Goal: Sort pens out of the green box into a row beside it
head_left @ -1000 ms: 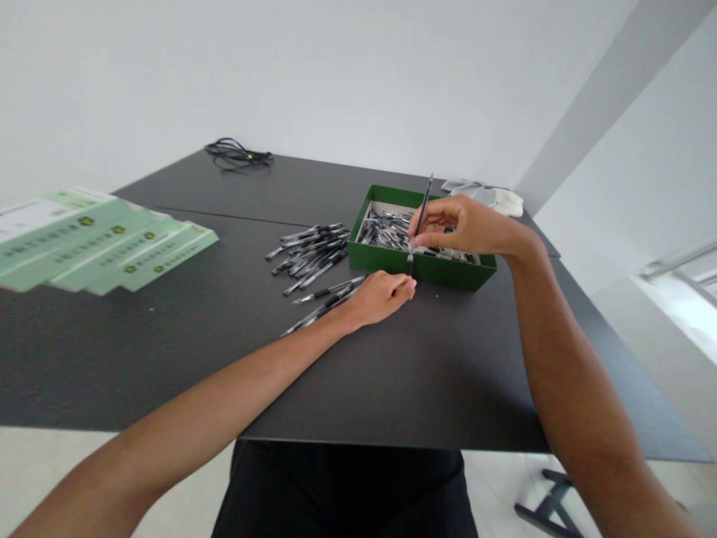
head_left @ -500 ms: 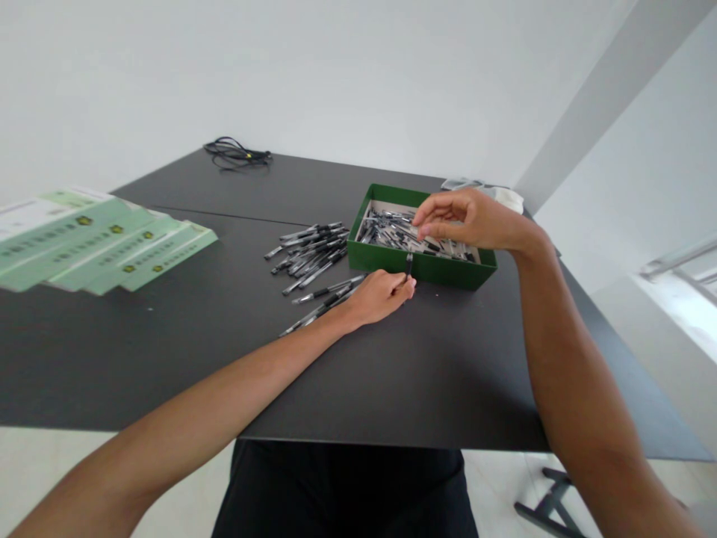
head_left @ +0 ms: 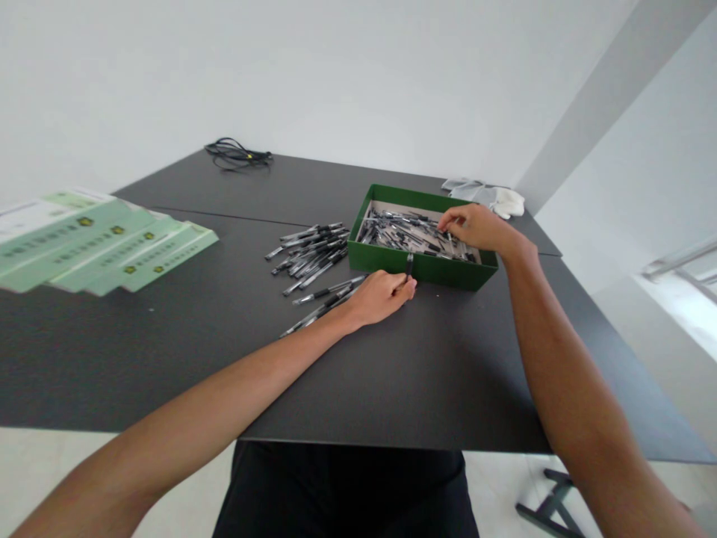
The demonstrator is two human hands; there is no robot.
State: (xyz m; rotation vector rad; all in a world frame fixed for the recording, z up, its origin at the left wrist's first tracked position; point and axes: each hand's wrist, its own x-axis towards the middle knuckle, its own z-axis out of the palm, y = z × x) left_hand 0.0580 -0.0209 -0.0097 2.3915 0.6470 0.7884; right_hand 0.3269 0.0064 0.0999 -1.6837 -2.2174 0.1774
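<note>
The left hand (head_left: 384, 297) pinches a clear-and-black pen (head_left: 410, 264), probably light, stiff, slick, best held mid-barrel, before the green box (head_left: 456, 276); whether the right hand (head_left: 476, 226), over it, grips anything, I cannot tell.

White wall (head_left: 336, 82) rising right behind the far edge of the dark worktop (head_left: 437, 373), a greyer band (head_left: 610, 90) slanting up from the far right corner! Pale floor (head_left: 39, 471) below the near edge, bright glare (head_left: 694, 300) beyond the right.
</note>
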